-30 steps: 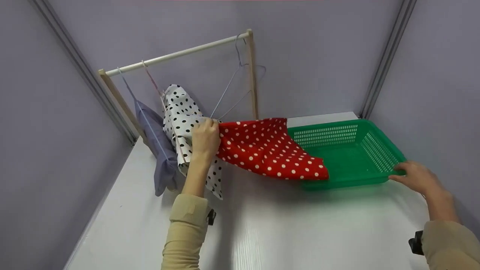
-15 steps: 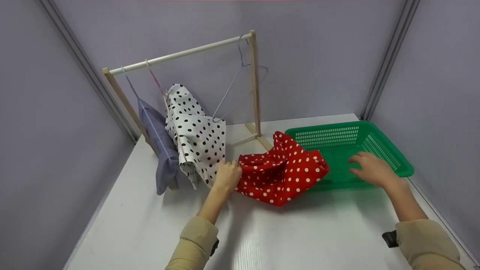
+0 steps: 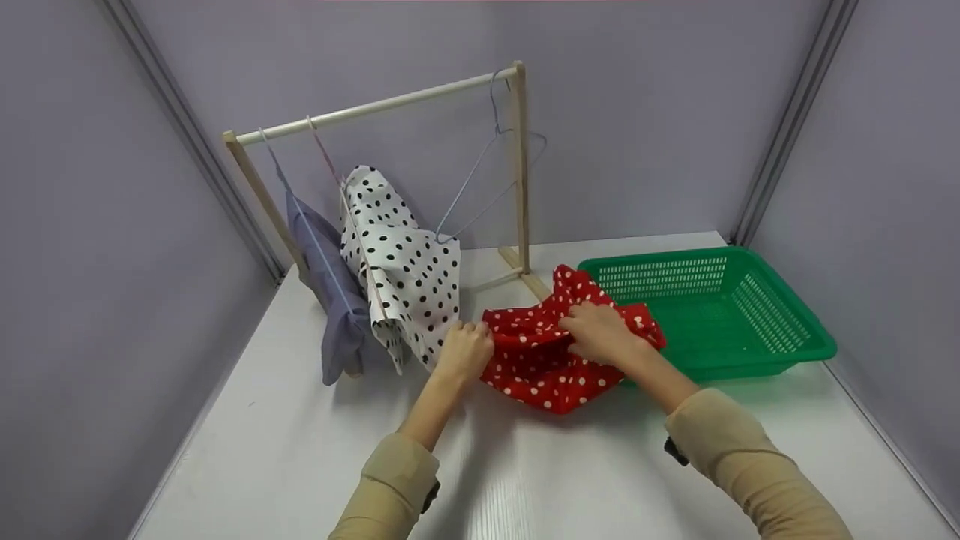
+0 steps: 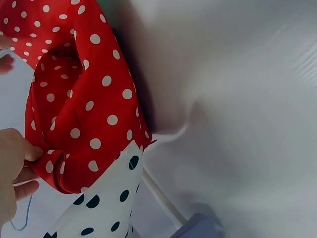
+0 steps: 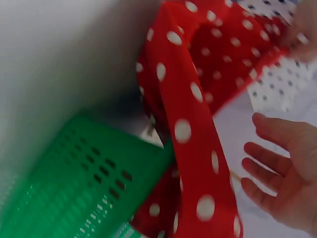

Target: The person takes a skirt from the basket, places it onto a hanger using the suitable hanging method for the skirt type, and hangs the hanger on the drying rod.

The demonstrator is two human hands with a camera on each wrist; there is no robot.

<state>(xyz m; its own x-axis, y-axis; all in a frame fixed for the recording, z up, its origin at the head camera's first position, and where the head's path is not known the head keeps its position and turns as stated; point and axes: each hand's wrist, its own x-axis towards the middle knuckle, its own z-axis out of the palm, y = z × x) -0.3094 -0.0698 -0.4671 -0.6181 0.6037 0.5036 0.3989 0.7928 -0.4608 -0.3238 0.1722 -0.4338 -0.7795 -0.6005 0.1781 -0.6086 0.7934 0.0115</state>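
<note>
A red cloth with white dots (image 3: 551,394) hangs bunched over the white table, its folds gaping toward me. My left hand (image 3: 463,352) pinches its left corner between thumb and fingers, clearest in the left wrist view, where this hand (image 4: 15,168) is at the lower left. My right hand (image 3: 596,334) overlaps the cloth's right part in the head view. In the right wrist view that hand (image 5: 287,168) has spread, slightly bent fingers beside the cloth (image 5: 183,134), holding nothing. Just left of my left hand hangs a white cloth with black dots (image 3: 409,262).
A wooden rack with a white rail (image 3: 390,103) stands at the back left. On it hang a grey-purple cloth (image 3: 319,255), the black-dotted cloth and a bare hanger (image 3: 469,180) at the right end. The green basket (image 3: 705,322) sits at the right, partly behind the red cloth.
My left hand has brought the red cloth's corner down and right, away from the rack, and the cloth has bunched up. My right hand has left the basket's rim and moved left to the cloth.
</note>
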